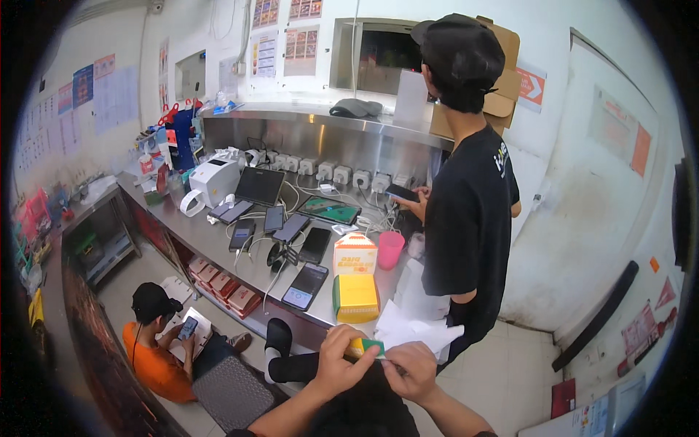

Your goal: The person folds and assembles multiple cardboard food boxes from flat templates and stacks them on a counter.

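My left hand (344, 362) is closed round a small yellow and green carton (358, 347), held low over my lap in front of the counter. At the carton's green end, the fingers of my right hand (412, 371) are pinched together on its edge. Just beyond my hands stands a larger yellow box (356, 294) with green sides, on the counter's near edge. Behind it rises an orange and white carton (355, 252). White paper sheets (408, 327) lie loosely to the right, close to my right hand.
The steel counter (218, 251) holds several phones (305, 284), a tablet (330, 210), a white printer (215, 180), tangled cables and a pink cup (391, 250). A person in black (473, 197) stands at right with a phone; another in orange (155, 357) sits low at left.
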Tool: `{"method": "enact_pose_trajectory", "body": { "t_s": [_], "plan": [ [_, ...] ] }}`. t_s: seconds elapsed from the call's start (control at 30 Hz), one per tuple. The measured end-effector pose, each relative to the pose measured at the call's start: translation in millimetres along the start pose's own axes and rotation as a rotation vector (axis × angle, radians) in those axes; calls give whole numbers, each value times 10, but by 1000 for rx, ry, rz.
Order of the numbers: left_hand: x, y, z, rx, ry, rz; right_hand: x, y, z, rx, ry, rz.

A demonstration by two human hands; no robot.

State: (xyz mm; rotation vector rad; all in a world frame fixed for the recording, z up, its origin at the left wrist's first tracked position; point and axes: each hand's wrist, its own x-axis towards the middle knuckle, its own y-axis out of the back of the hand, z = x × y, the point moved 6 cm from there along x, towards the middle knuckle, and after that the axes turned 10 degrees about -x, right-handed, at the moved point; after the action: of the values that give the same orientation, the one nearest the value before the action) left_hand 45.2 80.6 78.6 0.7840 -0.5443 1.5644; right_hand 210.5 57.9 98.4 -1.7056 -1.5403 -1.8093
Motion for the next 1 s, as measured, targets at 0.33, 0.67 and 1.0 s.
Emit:
{"method": "enact_pose_trajectory", "body": {
  "t_s": [0.33, 0.67, 1.0],
  "plan": [
    [112, -287, 27, -78, -52, -309, -66, 55, 47, -84, 17, -30],
    [117, -322, 208, -36, -192, -333, -88, 110, 130, 61, -245, -171],
    [262, 338, 510, 71, -161, -347, -297, 491, 77, -78, -131, 115]
  ]
}}
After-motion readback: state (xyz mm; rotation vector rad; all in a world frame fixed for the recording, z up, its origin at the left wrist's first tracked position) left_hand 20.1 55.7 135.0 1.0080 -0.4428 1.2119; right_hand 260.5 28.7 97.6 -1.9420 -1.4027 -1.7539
